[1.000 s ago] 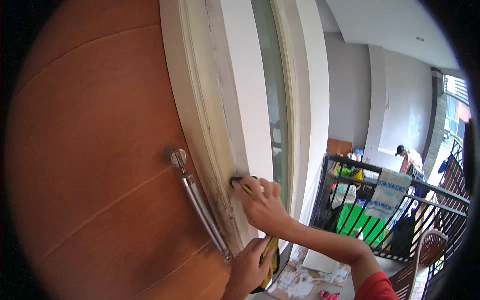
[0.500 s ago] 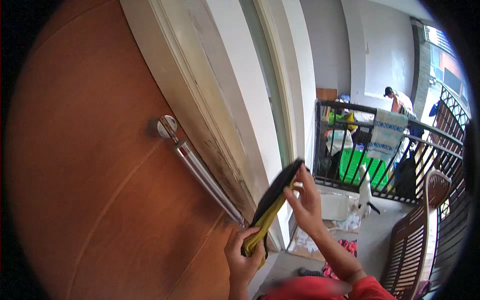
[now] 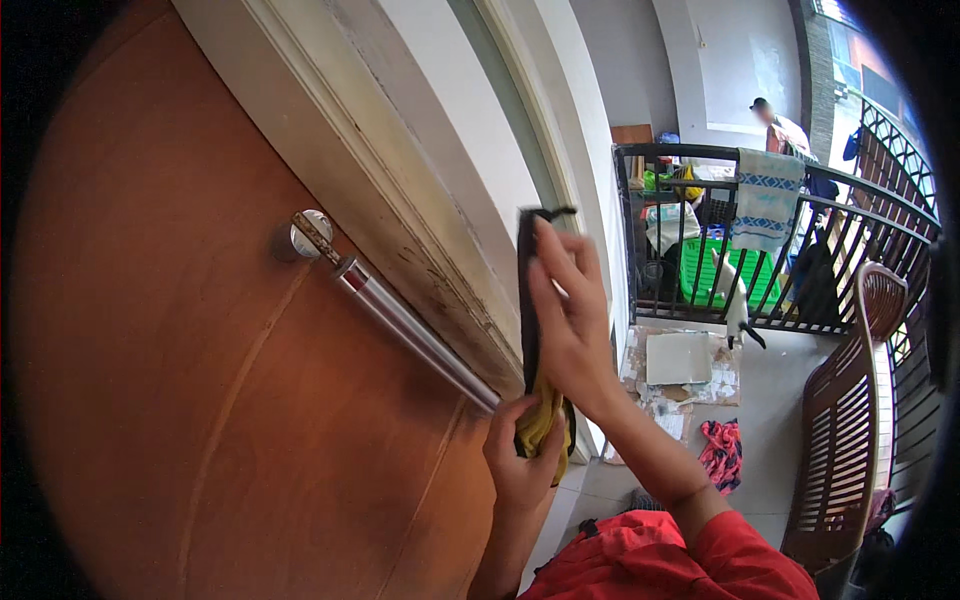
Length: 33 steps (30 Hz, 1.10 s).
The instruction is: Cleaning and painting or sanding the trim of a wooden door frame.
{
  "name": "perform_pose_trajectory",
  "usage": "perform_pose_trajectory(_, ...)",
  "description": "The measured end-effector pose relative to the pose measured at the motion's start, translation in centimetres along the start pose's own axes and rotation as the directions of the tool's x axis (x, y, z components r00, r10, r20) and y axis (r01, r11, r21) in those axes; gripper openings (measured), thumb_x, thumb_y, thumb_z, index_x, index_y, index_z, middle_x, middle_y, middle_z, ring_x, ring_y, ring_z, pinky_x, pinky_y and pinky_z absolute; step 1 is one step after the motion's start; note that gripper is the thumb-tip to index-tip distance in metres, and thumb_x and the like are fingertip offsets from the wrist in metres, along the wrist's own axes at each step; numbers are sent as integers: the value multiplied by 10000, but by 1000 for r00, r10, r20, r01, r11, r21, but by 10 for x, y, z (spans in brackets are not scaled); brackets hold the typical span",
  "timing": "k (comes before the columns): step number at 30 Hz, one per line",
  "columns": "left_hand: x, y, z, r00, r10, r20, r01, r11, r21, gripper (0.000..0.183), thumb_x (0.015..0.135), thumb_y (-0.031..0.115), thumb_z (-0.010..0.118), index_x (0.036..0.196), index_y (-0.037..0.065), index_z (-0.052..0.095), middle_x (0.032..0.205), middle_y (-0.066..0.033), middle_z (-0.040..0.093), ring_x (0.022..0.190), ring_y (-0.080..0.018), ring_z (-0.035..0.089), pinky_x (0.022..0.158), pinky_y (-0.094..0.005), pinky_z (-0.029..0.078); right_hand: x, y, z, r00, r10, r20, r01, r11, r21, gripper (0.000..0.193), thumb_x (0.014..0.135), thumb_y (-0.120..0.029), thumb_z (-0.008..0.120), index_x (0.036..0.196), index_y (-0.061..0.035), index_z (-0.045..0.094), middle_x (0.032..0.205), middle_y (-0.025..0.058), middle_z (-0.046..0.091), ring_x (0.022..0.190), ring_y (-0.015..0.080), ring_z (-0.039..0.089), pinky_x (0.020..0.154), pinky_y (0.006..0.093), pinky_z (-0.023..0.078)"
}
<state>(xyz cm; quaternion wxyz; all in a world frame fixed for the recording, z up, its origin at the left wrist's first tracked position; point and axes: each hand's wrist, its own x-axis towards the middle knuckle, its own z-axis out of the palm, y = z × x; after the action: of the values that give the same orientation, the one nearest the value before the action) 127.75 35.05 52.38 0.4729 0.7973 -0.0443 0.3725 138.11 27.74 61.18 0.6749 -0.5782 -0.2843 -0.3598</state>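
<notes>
A long, narrow folded cloth (image 3: 529, 310), black on one side and yellow on the other, stands nearly upright beside the door. My left hand (image 3: 518, 462) grips its bunched yellow lower end, with the thumb and fingers around it. Higher up, my right hand (image 3: 572, 325) is closed on the black part, its fingers slightly blurred. A short black strip sticks out at the top of the cloth. Just left of my hands runs a long metal handle (image 3: 415, 335) fixed to the brown wooden door (image 3: 240, 400).
A stained door frame (image 3: 400, 230) borders the door. Right stand a brown slatted chair (image 3: 835, 440) and black railing (image 3: 720, 160) with a towel (image 3: 768, 200). A white cat (image 3: 735, 300) is before a green basket (image 3: 700, 270). A red cloth (image 3: 722, 455) lies on the floor; a person (image 3: 785, 130) is beyond.
The folded cloth has swung from a slant to nearly upright. My right hand has moved left and up with its top end; my left hand has shifted slightly right. The view has turned a little.
</notes>
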Motion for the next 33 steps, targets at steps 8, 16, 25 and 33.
perform_pose_trajectory(8,54,13,11,989,29,-145,-55,983,-175,400,789,57,645,1126,-44,455,1053,-143,539,961,-205,532,841,-331,418,75,-26,55,947,-231,222,319,740,-591,407,762,-3,499,1166,-4,450,1039,99,450,823,254,555,608,349,498)
perform_pose_trajectory(16,32,-7,23,1000,6,-20,-10,977,-214,444,775,67,655,1142,-41,431,1031,-148,532,951,-232,530,848,-340,411,40,-4,50,928,-88,361,349,544,-763,451,737,-20,483,1184,13,440,1013,80,434,789,215,525,603,316,500)
perform_pose_trajectory(25,67,7,22,1000,-22,-15,16,949,-315,567,791,120,665,1243,-29,357,1195,-135,446,1100,-213,422,947,-358,330,89,-15,61,925,-293,242,378,633,-675,416,754,-36,483,1169,-34,458,967,69,440,835,226,540,624,339,500)
perform_pose_trajectory(33,41,-16,37,1000,21,13,-16,955,-295,472,771,54,631,1166,-43,392,1004,-160,523,933,-225,534,825,-325,418,48,5,46,921,-148,361,372,610,-700,475,745,-33,496,1215,-20,431,965,72,445,836,222,541,591,319,504)
